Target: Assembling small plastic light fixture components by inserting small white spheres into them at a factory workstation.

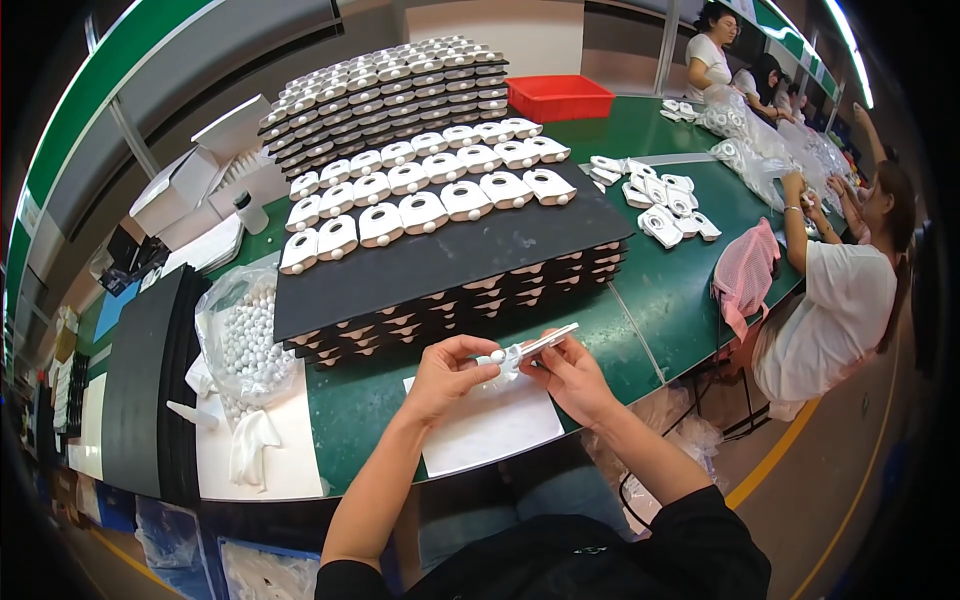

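Note:
Over the bench's front edge, my left hand [445, 380] pinches a small white ball [497, 356] between thumb and fingers. My right hand [575, 382] grips a flat white plastic part [548, 341], tilted with its near end facing the ball. Ball and part are very close; whether they touch I cannot tell. Beneath both hands lies a white sheet [495, 425]. Just beyond them, rows of similar white parts [423, 211] with balls at their ends rest on a stack of black boards [450, 262].
At the left are a clear bag of white balls [255, 335], a dropper bottle [192, 414], a white cloth [252, 447] and upright black boards [150, 380]. Loose white parts [665, 205] and a red bin [560, 98] lie beyond. A co-worker [840, 290] sits right, near a pink bag [748, 272].

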A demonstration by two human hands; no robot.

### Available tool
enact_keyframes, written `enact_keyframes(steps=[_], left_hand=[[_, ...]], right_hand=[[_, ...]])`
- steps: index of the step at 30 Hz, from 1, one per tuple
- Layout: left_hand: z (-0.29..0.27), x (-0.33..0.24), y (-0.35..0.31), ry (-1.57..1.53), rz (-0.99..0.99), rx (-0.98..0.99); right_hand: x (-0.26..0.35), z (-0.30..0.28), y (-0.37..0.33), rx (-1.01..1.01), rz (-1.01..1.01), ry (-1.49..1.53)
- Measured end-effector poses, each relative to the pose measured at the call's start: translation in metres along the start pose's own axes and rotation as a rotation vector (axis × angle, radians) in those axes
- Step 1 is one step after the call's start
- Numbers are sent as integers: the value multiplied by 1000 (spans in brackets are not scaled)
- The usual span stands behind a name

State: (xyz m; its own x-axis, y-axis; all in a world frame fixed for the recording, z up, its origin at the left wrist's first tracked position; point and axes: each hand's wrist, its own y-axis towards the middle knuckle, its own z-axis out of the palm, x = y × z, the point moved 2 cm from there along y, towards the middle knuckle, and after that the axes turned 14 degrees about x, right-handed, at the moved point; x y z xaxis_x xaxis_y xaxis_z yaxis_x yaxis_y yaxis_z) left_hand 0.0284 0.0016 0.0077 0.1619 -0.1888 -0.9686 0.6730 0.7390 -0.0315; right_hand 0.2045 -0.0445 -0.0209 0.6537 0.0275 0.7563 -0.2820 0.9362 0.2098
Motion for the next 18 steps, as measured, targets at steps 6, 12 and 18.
enact_keyframes(steps=[6, 12, 18], left_hand=[[-2, 1, 0, 55, 2, 27], [-6, 5, 0, 134, 34, 41], [-3, 5, 1, 154, 87, 34]], right_hand=[[-1, 1, 0, -11, 18, -27], [0, 2, 0, -2, 10, -20], [-1, 1, 0, 8, 5, -27]])
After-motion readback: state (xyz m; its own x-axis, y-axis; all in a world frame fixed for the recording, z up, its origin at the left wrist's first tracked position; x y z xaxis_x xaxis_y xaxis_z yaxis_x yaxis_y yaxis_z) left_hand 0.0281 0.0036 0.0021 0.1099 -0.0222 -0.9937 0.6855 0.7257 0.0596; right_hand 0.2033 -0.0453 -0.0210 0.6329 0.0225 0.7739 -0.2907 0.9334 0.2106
